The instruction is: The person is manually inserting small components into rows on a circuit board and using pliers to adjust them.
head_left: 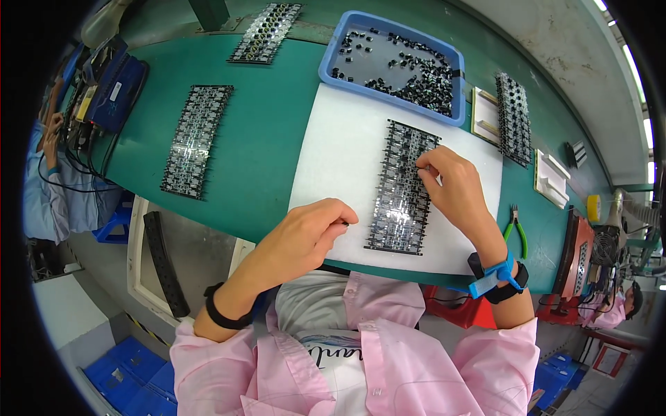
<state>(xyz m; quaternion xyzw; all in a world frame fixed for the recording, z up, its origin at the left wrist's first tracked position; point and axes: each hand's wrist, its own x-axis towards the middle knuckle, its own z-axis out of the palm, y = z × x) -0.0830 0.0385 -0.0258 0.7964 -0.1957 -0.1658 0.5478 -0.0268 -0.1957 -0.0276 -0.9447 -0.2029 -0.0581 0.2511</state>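
Observation:
A black-and-silver panel of small circuit boards (399, 191) lies on a white sheet (319, 156) in front of me. My right hand (454, 184) is over the panel's upper right edge, thumb and forefinger pinched together; whatever is between them is hidden. To the left of the panel, my left hand (302, 232) hovers at the sheet's near edge. Its fingers are closed, and a tiny black component (345, 224) shows at their tips. Beyond the panel stands a blue plastic tray (324, 66) holding many loose black components (433, 87).
More board panels lie at left (191, 142) and far left (267, 31). Another panel (513, 118) leans by a white fixture (484, 114). Green-handled pliers (515, 230) rest near my right wrist, and a second fixture (551, 177) lies farther right. A co-worker's sleeve (45, 201) appears at left.

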